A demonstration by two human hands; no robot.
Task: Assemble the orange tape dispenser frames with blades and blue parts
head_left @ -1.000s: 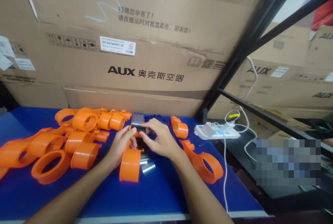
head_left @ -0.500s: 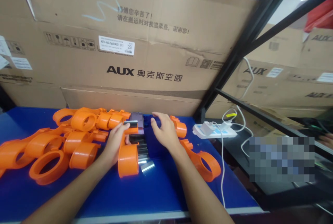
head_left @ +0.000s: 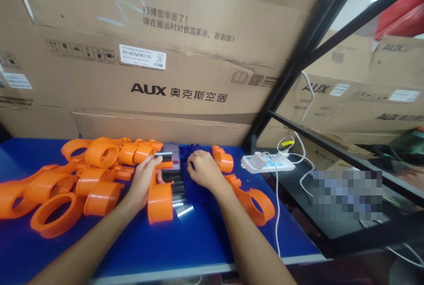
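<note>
My left hand (head_left: 145, 181) grips an orange tape dispenser (head_left: 160, 203), its round hub toward me. A shiny metal strip (head_left: 164, 157) lies across the dispenser's far end, beside my thumb. My right hand (head_left: 204, 168) is down at a heap of small dark blue pieces (head_left: 192, 148), its fingers curled; the fingertips and anything in them are hidden. Between the hands lie several shiny flat metal strips (head_left: 179, 190), with one loose strip (head_left: 184, 211) nearer me.
Several orange tape dispensers (head_left: 101, 199) crowd the blue table (head_left: 132, 249) on the left. Another dispenser (head_left: 261, 205) lies right of my right arm. A phone (head_left: 171, 157) sits at the back. A white power strip (head_left: 268, 161) with cables stands at right, before a black frame and cardboard boxes.
My right hand has lowered onto the dark blue pieces and its fingers have curled in. My left hand keeps its hold on the tape dispenser. The view has shifted slightly.
</note>
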